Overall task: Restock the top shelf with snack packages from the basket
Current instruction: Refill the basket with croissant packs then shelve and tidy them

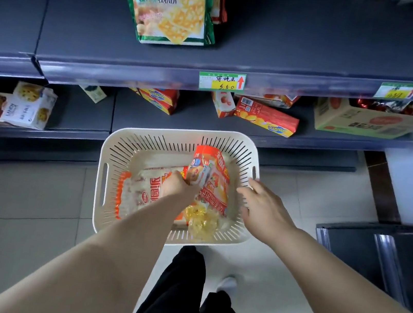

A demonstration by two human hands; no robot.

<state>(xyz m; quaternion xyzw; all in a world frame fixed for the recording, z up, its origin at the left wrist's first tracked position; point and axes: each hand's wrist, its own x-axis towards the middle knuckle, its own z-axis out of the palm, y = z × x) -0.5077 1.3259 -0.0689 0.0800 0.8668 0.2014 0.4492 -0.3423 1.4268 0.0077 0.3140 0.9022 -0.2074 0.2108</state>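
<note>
A white slotted basket (120, 148) stands on the floor below the shelves. Inside it, my left hand (177, 185) grips a red and orange snack package (210, 173) and holds it tilted up on end. Another orange and white package (137, 194) lies flat under my forearm, and a crinkly yellow bag (202, 220) sits at the basket's near side. My right hand (262, 205) hovers over the basket's right rim with fingers spread, holding nothing. On the top shelf (85, 29) stands a green cracker bag (170, 4).
A lower shelf (85, 112) carries red and yellow boxes (265, 117), white cookie boxes (32, 107) and a cardboard carton (362, 121). A price tag (222, 81) hangs on the top shelf's edge. A dark unit (379, 254) stands at right. My legs are below the basket.
</note>
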